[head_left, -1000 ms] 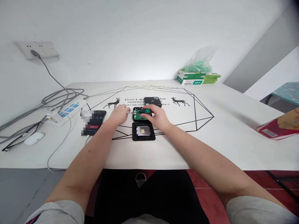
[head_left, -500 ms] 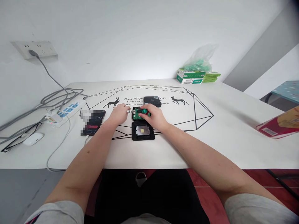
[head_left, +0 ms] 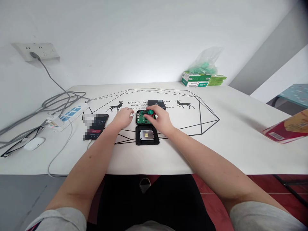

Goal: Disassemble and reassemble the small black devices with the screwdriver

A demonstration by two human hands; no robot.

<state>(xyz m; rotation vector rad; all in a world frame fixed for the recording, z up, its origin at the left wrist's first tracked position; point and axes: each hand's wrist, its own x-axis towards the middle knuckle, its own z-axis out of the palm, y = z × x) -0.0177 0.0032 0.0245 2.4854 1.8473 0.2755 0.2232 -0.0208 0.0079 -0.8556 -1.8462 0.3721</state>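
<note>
My right hand (head_left: 161, 119) is closed on a screwdriver (head_left: 149, 112) with a green handle. Its dark end points left over a green circuit board (head_left: 141, 119) seated in a small black case. The fingers hide the board's right side, and I cannot make out the tool's tip. Just left of the case rests my left hand (head_left: 124, 117), with thumb and forefinger apart and nothing visible between them. On the near side of the case lies a black cover (head_left: 157, 138), which bears a silver metal plate (head_left: 147, 134) with a pale yellowish square in its middle.
Behind my right hand lies a black box (head_left: 156, 103). A phone (head_left: 98, 126) with a lit screen is by my left forearm. Farther left are a power strip (head_left: 73, 114), cables and a white earphone case (head_left: 34, 143). Green boxes (head_left: 197, 78) stand at the back; a red packet (head_left: 284, 130) lies right.
My right hand and the screwdriver's green handle have shifted slightly up, showing more of the board. My left hand has hardly moved. The view has shifted a little.
</note>
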